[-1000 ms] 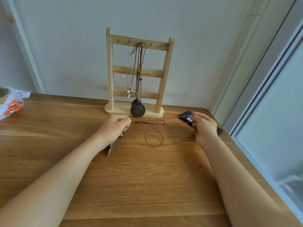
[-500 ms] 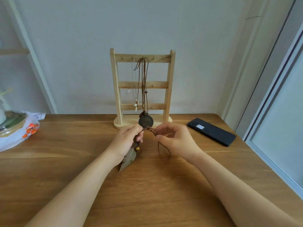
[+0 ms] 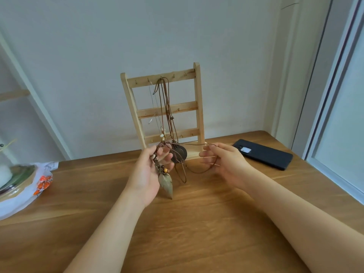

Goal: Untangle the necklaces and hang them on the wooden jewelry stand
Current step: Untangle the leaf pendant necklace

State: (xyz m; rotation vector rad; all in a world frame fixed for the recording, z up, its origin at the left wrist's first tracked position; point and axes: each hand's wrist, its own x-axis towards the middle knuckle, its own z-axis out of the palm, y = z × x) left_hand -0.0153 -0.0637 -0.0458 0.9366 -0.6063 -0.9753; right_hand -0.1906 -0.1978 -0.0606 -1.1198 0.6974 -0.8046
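Note:
A wooden jewelry stand stands at the table's back against the wall. From its top bar hang a brown cord necklace with a dark round pendant and a thin pale necklace with a small white charm. My left hand is raised in front of the stand and pinches a brown cord necklace near its beads, and its leaf-shaped pendant dangles below. My right hand holds the same cord looped round its fingers, the loop sagging between both hands.
A black phone lies flat on the wooden table to the right of the stand. At the far left sits a white plastic bag with a round container in it. A window frame runs along the right edge.
Both hands have lifted the leaf necklace off the table and moved apart a little, opening its cord loop. The camera has tilted upward.

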